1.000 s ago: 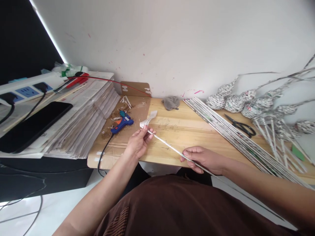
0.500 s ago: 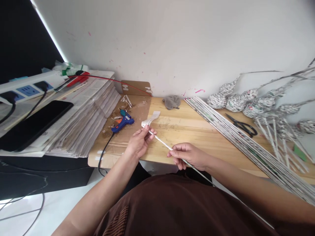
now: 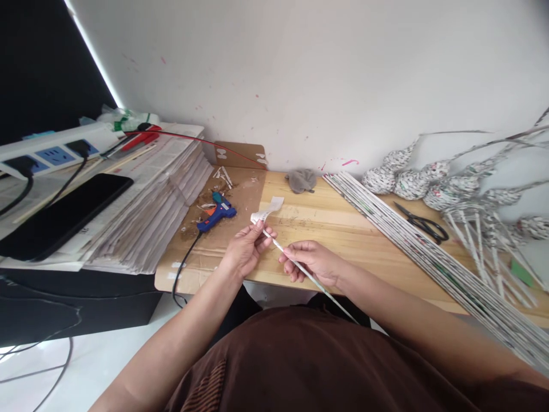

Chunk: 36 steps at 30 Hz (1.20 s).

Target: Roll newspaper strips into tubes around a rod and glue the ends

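Observation:
A thin rolled paper stick [image 3: 319, 285] runs slantwise between my hands and down toward my lap. My left hand [image 3: 250, 247] pinches its upper end, where a loose white paper strip [image 3: 271, 210] flares out above the fingertips. My right hand [image 3: 309, 262] is closed round the stick lower down, a short way to the right of my left hand. Both hands are over the front edge of the wooden table [image 3: 338, 229]. To the left of my left hand, a blue glue gun [image 3: 217, 213] lies on a cardboard sheet [image 3: 193, 263].
A bundle of paper sticks [image 3: 403, 252] crosses the table's right side. Beyond it are black scissors [image 3: 422, 223] and woven paper shapes [image 3: 414, 184]. A grey cloth [image 3: 301, 180] lies near the wall. Stacked paper [image 3: 171, 206], a phone [image 3: 64, 214] and a power strip [image 3: 55, 153] are at left.
My right hand has moved left along the stick, closer to my left hand. The view has shifted slightly, and my left hand still pinches the upper end.

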Available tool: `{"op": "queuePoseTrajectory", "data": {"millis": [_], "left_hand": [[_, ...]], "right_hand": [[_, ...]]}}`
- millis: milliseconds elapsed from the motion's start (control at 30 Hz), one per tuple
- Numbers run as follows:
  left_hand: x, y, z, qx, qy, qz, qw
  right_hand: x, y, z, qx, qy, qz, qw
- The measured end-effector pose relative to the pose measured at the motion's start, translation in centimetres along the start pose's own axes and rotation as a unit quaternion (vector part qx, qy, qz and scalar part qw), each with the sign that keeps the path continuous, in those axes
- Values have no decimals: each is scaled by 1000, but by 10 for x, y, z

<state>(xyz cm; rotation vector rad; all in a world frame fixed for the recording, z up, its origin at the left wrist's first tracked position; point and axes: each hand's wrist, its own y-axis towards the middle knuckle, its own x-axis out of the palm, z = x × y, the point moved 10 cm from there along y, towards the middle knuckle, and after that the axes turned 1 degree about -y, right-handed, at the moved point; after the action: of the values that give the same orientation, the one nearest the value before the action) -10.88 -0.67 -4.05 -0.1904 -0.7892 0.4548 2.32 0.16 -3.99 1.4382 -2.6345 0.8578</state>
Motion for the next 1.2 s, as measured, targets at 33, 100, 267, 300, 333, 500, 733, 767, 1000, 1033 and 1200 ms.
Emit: {"op": "queuePoseTrajectory", "data": {"millis": [33,100,267,300,333,500,733,767,1000,1033,1200], "left_hand": [[0,0,0,1,-2,-1,1000],[-1,0,-1,-1,-4,-1,1000],[1,-1,-2,-4,0,-4,1000],[1,-1,-1,0,1,-5,1000],[1,-1,0,4,-1,-3,1000],[-3,1,7,26,-24,22,999],[-1,3,8,21,-28,22,999],[-1,3,8,20,-28,23,999],[-3,3,7,16,-34,30,999],[-3,3,7,17,-33,29,999],[-2,4,7,19,-28,25,999]], "right_hand": [[0,1,1,4,-1,1,1000],[-1,3,2,8,-13,6,1000],[-3,6,-6,-24,-85,49,995],[-4,5,-8,-30,-109,55,992],[-4,3,-10,-38,-139,60,988],[-22,-32,-44,-166,-394,182,885],[-38,-45,-4,-19,-243,127,961],[-35,-43,3,6,-202,101,974],[-36,-43,-13,-67,-270,133,951],[-33,-40,-4,-32,-243,105,964],[-32,-45,-17,-84,-319,132,935]]}}
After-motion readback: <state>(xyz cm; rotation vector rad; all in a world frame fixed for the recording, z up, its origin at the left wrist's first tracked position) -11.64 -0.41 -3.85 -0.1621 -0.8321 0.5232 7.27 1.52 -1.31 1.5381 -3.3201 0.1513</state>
